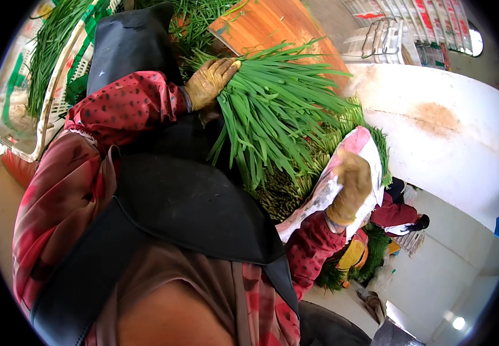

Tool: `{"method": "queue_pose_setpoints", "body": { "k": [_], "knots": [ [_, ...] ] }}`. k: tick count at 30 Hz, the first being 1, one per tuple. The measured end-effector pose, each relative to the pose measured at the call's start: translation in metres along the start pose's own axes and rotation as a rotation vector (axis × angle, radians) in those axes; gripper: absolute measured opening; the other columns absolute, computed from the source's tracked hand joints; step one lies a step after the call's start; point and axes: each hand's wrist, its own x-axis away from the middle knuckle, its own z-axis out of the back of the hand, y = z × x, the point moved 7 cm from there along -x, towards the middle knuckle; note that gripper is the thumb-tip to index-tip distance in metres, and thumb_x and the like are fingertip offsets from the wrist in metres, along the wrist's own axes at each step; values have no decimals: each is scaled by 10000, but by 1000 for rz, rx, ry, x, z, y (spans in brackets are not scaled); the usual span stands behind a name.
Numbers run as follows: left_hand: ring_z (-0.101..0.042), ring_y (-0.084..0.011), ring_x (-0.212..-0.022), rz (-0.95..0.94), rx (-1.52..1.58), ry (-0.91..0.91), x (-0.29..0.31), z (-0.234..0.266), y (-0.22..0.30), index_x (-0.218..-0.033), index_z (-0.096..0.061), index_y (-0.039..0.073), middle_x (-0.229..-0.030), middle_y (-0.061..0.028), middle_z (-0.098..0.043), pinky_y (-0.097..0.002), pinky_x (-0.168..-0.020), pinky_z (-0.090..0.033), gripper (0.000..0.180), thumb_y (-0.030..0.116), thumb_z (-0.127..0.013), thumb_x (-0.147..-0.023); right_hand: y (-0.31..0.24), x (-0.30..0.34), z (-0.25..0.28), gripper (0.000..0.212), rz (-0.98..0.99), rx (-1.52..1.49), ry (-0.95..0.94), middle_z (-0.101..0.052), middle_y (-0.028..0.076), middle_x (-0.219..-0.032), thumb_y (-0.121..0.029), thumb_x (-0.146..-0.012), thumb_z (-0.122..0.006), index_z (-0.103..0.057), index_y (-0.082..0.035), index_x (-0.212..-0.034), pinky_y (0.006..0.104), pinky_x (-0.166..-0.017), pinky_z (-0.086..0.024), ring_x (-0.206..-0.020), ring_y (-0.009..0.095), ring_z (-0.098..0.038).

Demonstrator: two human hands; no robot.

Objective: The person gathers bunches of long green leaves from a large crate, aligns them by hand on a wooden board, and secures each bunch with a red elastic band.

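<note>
My left hand (210,82), in a worn yellowish glove, is closed on one end of a loose bunch of garlic chives (284,104). The long flat green leaves fan out to the right from it, over a pile of bundled stalks (290,193). My right hand (350,187), gloved too, is smeared by motion, so its fingers cannot be made out. It is over a white and pink plastic sack (367,150) that lies along the right side of the pile. Whether it holds anything does not show.
Just beyond the bunch lies a wooden board (281,29). A white plastic basket (53,109) with more greens stands at the left. On the right is a white surface (434,109) with a brown stain. Crates (379,43) stand behind it; another person (396,216) is farther off.
</note>
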Motion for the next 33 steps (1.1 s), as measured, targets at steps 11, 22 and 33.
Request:
{"method": "queue_pose_setpoints", "body": {
  "k": [11, 22, 33],
  "knots": [
    [-425, -290, -1250, -17, 37, 65, -1, 6, 4, -1383, -318, 13, -1343, -139, -430, -396, -1034, -348, 654, 88, -494, -757, 19, -2, -35, 152, -22, -522, -21, -570, 50, -719, -171, -883, -549, -601, -29, -860, 279, -576, -435, -629, 166, -531],
    [-467, -286, -1194, -19, -34, 138, -8, 18, 15, -1288, -403, 16, -1282, -146, -475, -422, -1024, -362, 512, 165, -465, -802, -46, -56, -188, 902, 370, 809, -669, -479, 114, -1308, -454, -680, -734, -333, -111, -1411, 420, -927, -409, -1137, 311, -486],
    [-577, -270, -1043, 941, 1229, -98, 79, 15, -57, -1266, -462, 1, -1120, -150, -598, -333, -941, -438, 627, 303, -711, -776, 33, -25, -164, 734, 262, 592, -496, -525, 94, -1256, -134, -697, -737, -442, -167, -1368, 396, -970, -362, -1147, 294, -477]
  ]
}}
